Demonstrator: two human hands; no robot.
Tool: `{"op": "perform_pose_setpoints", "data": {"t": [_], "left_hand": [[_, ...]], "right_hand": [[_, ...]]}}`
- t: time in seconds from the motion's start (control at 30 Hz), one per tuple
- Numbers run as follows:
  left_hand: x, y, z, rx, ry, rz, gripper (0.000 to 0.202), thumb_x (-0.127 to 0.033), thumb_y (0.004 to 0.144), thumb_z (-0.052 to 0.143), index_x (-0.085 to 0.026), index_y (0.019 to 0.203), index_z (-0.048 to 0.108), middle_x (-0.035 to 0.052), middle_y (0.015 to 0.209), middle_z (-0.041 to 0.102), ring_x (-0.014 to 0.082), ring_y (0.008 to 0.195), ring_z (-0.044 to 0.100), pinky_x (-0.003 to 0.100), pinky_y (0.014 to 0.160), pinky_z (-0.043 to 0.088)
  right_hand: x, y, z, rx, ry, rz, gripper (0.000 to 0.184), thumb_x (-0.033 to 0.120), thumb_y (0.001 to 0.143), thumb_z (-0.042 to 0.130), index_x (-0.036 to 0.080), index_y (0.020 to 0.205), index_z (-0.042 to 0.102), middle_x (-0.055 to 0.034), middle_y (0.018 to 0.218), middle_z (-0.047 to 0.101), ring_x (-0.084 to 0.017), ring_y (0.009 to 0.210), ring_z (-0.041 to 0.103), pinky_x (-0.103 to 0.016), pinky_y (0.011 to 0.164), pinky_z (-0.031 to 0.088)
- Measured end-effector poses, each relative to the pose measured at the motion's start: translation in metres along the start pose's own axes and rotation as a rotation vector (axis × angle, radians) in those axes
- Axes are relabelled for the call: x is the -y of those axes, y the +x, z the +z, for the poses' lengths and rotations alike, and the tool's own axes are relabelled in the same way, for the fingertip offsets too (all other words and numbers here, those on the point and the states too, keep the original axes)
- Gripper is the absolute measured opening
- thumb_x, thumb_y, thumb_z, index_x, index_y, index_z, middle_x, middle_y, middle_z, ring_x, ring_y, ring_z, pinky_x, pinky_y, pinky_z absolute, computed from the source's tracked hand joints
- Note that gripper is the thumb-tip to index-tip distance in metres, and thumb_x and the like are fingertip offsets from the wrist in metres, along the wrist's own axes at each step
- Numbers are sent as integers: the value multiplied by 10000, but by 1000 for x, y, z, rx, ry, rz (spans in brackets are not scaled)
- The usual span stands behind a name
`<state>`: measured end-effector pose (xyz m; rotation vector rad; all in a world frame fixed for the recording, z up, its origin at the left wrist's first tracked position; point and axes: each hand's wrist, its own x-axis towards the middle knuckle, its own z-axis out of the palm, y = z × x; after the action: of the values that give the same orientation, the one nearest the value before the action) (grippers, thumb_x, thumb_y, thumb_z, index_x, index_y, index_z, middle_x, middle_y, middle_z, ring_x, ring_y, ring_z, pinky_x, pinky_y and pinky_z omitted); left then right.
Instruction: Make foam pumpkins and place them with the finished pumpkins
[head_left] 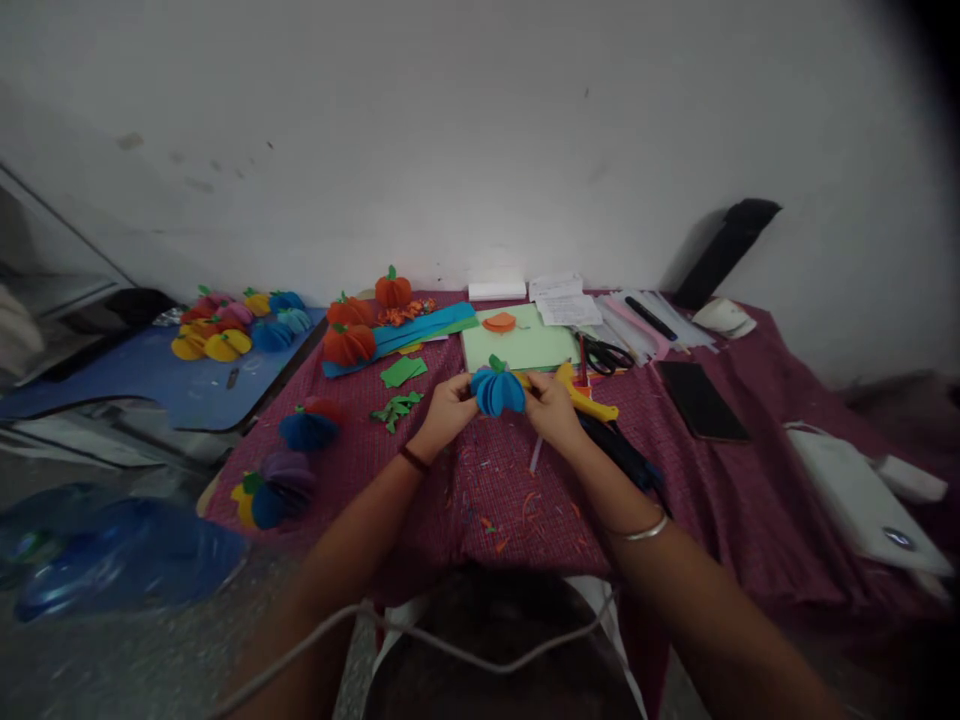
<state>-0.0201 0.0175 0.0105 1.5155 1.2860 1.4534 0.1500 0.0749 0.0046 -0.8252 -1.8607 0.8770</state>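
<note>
A blue paper pumpkin (498, 390) with a green stem on top is held between both hands above the maroon tablecloth (480, 500). My left hand (448, 410) pinches its left side, fingers closed on it. From the other side my right hand (551, 405) grips it the same way. Just behind my right hand lies a yellow glue gun (589, 402). A light green paper sheet (525, 345) with an orange cut-out sits behind the pumpkin.
Finished paper pumpkins stand around: orange ones (349, 342) at the back, blue and purple ones (289, 480) at the table's left edge, several on a blue board (150, 375) to the left. Scissors (606, 355), papers, a black phone (701, 400) and green scraps (397, 405) lie nearby.
</note>
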Motion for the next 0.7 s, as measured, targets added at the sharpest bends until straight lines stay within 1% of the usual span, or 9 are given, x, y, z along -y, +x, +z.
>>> {"op": "perform_pose_setpoints", "data": {"t": [0.1, 0.17, 0.27, 0.33, 0.47, 0.6, 0.7], "left_hand": [[4, -2, -2, 8, -49, -6, 33, -168, 655, 580, -147, 642, 557, -25, 585, 539, 99, 543, 464, 224, 535, 399], [8, -1, -3, -20, -33, 18, 52, -148, 639, 558, -152, 593, 535, -35, 552, 509, 89, 524, 435, 214, 515, 374], [14, 1, -1, -49, -3, 33, 68, -130, 621, 540, -155, 561, 519, -46, 530, 484, 83, 514, 412, 205, 498, 342], [17, 0, 1, -55, 22, 27, 70, -117, 614, 529, -155, 556, 520, -45, 526, 488, 85, 516, 416, 204, 496, 330], [19, -3, 5, -57, 61, 19, 78, -107, 624, 506, -156, 566, 519, -40, 529, 498, 91, 522, 431, 208, 501, 326], [17, -4, 7, -59, 94, 40, 69, -141, 660, 524, -161, 596, 508, -48, 546, 466, 88, 524, 400, 211, 504, 313], [16, -3, 6, -85, 140, 79, 158, -175, 700, 535, -172, 562, 457, -51, 551, 412, 88, 541, 359, 218, 516, 288]], "right_hand": [[0, 4, 4, 30, 6, -19, 128, 260, 773, 523, 163, 764, 606, 5, 681, 572, -132, 636, 484, -246, 628, 394], [-2, 6, 6, 52, 39, -2, 136, 283, 756, 553, 161, 779, 609, 4, 701, 581, -131, 641, 487, -245, 629, 405], [-8, 6, 7, 41, 67, 34, 172, 326, 740, 574, 156, 721, 592, 11, 648, 553, -124, 599, 459, -237, 578, 382], [-11, 5, 7, 21, 40, 33, 183, 326, 743, 567, 157, 676, 577, 18, 605, 527, -120, 578, 440, -236, 557, 357], [-17, 3, 8, 9, 7, 7, 163, 297, 764, 542, 154, 715, 602, 10, 634, 554, -130, 607, 464, -243, 588, 365], [-18, 2, 8, -26, -8, 4, 188, 318, 777, 546, 163, 674, 575, 16, 610, 522, -126, 596, 446, -236, 567, 345], [-18, 0, 6, -54, -31, 6, 189, 326, 768, 554, 164, 673, 569, 21, 597, 506, -122, 581, 430, -235, 550, 328]]}}
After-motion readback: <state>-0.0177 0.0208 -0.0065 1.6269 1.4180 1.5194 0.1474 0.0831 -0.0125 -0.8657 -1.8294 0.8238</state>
